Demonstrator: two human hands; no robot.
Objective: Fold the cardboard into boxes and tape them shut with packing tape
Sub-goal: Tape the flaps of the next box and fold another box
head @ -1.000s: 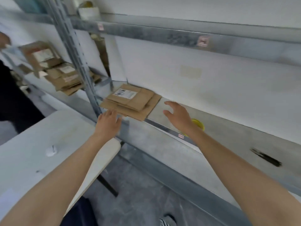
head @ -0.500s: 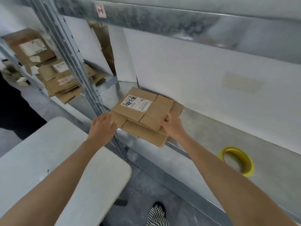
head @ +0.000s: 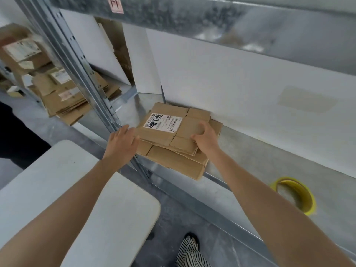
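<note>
- The metal shelf (head: 250,151) carried the task's things. Its upright post (head: 86,79) stood just left of the cardboard, so I judged that a piece drawn out leftward could catch on it.
- The white worktop (head: 57,189) sat below and left of the shelf, apart from the cardboard. Carrying pieces across that gap to fold them could drop some onto the floor.
- The cardboard stack (head: 173,164) lay flat at the shelf's left end, its far side against the back wall and its near edge at the front lip, perhaps just over it. Its long axis seemed to run along the shelf, and the slit flaps faced the front and back. The layers were offset, so a lift by the upper sheets alone could let the lower ones slide off the lip.
- The top piece (head: 163,135) lay slightly turned on the rest.
- The yellow tape roll (head: 294,195) lay flat farther right on the shelf, well apart.
- The right grip (head: 207,138) had its fingers curled over the top piece's right end, pinching it. Such a one-ended hold could let the loose sheets fan apart.
- The left grip (head: 120,144) was spread, its fingers fairly straight and touching the stack's left corner.
- The shipping label (head: 162,121) sat on the top piece's far left, its print turned sideways to the viewer.
</note>
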